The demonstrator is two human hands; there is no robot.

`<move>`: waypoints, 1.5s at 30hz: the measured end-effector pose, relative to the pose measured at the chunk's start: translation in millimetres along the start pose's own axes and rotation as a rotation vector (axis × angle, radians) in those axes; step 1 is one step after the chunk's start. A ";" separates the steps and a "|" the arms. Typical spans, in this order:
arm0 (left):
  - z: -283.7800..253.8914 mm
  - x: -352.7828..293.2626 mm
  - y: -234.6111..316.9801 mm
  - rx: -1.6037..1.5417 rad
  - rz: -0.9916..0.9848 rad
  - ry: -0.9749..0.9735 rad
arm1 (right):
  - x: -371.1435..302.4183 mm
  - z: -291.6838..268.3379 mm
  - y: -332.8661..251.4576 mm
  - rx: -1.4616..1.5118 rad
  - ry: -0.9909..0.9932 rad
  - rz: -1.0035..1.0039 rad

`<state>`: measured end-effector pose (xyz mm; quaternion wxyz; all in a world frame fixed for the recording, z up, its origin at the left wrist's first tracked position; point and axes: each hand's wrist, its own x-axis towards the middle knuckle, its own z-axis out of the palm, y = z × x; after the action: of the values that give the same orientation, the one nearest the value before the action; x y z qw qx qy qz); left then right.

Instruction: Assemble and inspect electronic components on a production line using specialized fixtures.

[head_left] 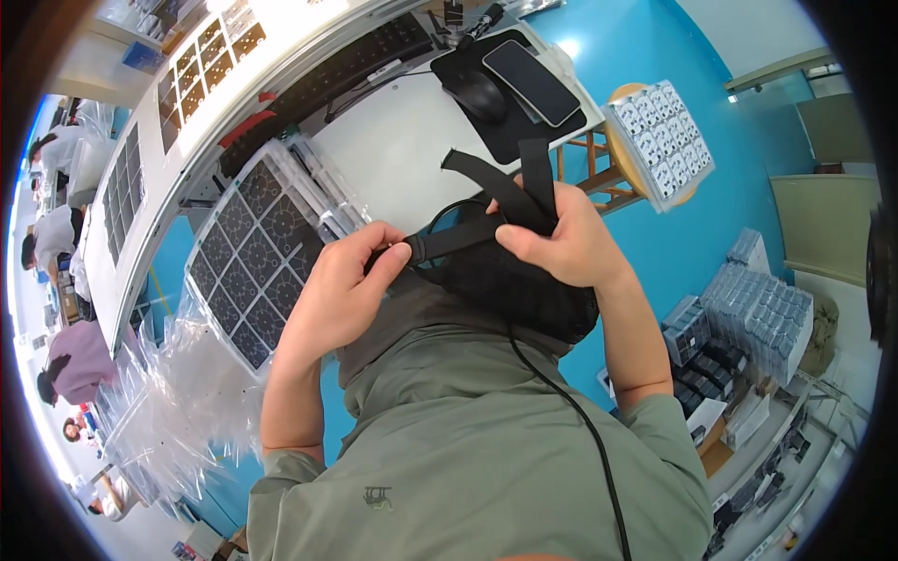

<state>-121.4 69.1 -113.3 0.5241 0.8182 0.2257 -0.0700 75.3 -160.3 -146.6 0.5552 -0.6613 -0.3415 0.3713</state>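
A black strap [458,237] with a small buckle runs between my two hands in front of my waist. My left hand [351,280] pinches its buckle end between thumb and forefinger. My right hand [566,238] is closed on the other part of the strap, thumb on top, and two loose strap ends stick up beyond it. Below the right hand a black fabric bag [552,304] hangs against my lap, partly hidden by hand and strap. From the bag area a black cable [580,416] runs up over my shirt.
Ahead stands a white table [398,140] with a phone [531,82] and a mouse [475,96] on a black mat. A tray of dark patterned parts [248,252] is at left, above plastic bags [182,393]. A stool [625,140] bears another tray; stacked trays [758,304] stand right. People work far left.
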 end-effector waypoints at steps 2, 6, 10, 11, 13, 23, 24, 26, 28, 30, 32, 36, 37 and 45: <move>4.7 6.4 -2.5 -0.032 0.027 -0.003 | 3.7 -7.8 5.2 0.039 0.029 0.091; 20.8 15.8 1.0 -0.021 0.137 -0.026 | 7.3 -23.3 18.4 0.177 0.102 0.084; 39.3 28.7 -13.5 -0.059 0.165 0.022 | 5.6 -29.5 17.5 0.270 0.153 0.186; 41.5 30.7 -14.3 -0.063 0.168 0.011 | 6.0 -30.0 21.3 0.269 0.163 0.192; 43.4 31.3 -15.5 -0.136 0.126 0.030 | 6.7 -29.8 32.2 0.078 0.134 0.066; 41.5 20.8 -10.3 0.193 0.351 0.095 | -10.4 -15.0 -11.6 -0.296 0.232 -0.133; 43.4 20.8 -13.8 0.200 0.374 0.108 | -11.4 -6.6 -14.8 -0.292 0.229 -0.138; 43.4 19.0 -12.3 0.213 0.397 0.125 | -8.6 12.8 -20.1 -0.547 0.036 -0.221; 40.2 14.1 -7.2 -0.022 0.202 -0.012 | 1.9 34.9 -13.1 -0.491 -0.001 -0.292; 39.6 12.7 -26.9 -0.100 0.194 -0.057 | 7.8 42.0 -7.8 -0.374 -0.054 -0.221; 36.5 10.4 -27.2 -0.404 -0.174 -0.071 | 9.7 43.5 -5.8 -0.364 -0.062 -0.211; 30.7 4.6 -14.9 -0.805 -0.126 -0.123 | 8.9 48.3 -12.3 -0.430 -0.128 -0.166; 32.4 3.8 -12.4 -0.796 -0.123 -0.093 | 9.5 48.3 -10.7 -0.427 -0.134 -0.167; 41.5 3.1 -24.0 -0.620 0.024 0.009 | 11.1 54.5 -4.1 -0.162 -0.083 -0.174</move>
<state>-124.1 41.5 -152.4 0.7484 0.6224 0.2289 0.0122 33.2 -123.9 -149.7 0.5155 -0.6558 -0.4491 0.3202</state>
